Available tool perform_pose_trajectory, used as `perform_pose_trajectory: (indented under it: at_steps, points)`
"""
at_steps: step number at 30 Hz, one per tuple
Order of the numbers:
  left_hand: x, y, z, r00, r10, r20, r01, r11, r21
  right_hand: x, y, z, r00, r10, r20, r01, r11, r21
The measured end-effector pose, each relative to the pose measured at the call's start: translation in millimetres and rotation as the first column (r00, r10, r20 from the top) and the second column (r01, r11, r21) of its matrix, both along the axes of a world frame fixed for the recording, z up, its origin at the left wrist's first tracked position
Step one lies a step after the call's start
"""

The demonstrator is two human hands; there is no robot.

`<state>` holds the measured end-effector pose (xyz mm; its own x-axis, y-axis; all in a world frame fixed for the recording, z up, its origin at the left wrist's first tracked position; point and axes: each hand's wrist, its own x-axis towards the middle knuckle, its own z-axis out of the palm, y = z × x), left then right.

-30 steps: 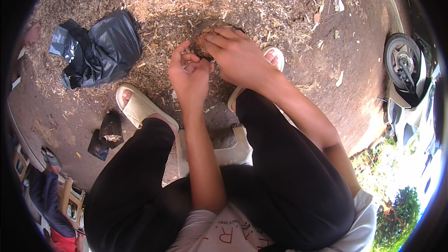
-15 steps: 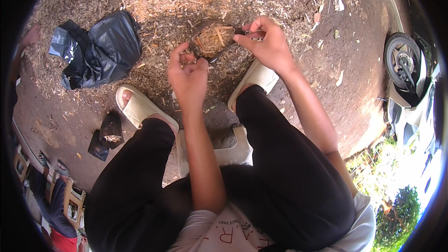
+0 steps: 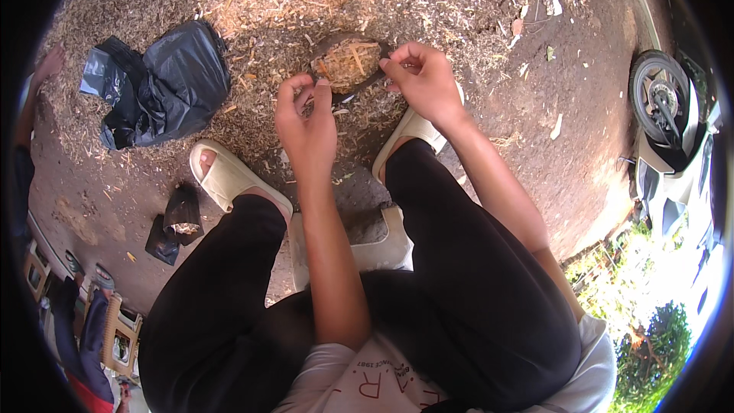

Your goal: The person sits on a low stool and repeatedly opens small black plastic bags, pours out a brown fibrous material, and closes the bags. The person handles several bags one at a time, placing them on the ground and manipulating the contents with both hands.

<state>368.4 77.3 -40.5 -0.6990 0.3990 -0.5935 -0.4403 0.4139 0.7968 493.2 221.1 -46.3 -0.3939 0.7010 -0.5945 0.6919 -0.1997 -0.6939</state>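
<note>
Between my hands stands a small black plastic bag (image 3: 353, 95) with its mouth facing up, filled with pale wood shavings (image 3: 348, 63). The fingers and thumb of my left hand (image 3: 308, 116) are bent together at the near left of its rim. On the right side, my right hand (image 3: 426, 82) pinches the rim between thumb and fingers. The lower part of the bag is hard to make out against the ground.
A larger crumpled black plastic bag (image 3: 187, 69) lies to the left. Two small black bags (image 3: 182, 214) sit beside my left sandal (image 3: 233, 176). A stool (image 3: 390, 241) is beneath me. Another person's hand (image 3: 52, 61) shows far left, a motorbike wheel (image 3: 659, 95) far right.
My left hand has shifted slightly up and my right hand slightly down and left along the rim. More of the shavings' surface shows. The other person's hand at the far left has moved a little.
</note>
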Motion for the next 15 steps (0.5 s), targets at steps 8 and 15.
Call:
perform_pose_trajectory:
  at_steps: [8,15]
  points:
    - [3,0,-1,0.997,-0.074,-0.021,0.077,0.979,0.191,-24,-17,28,0.99,0.135,0.05,-0.143,0.951,0.273]
    - [2,4,7,0.99,-0.136,0.021,0.13,0.973,0.189,-23,-21,28,0.981,0.193,-0.008,-0.177,0.913,0.368]
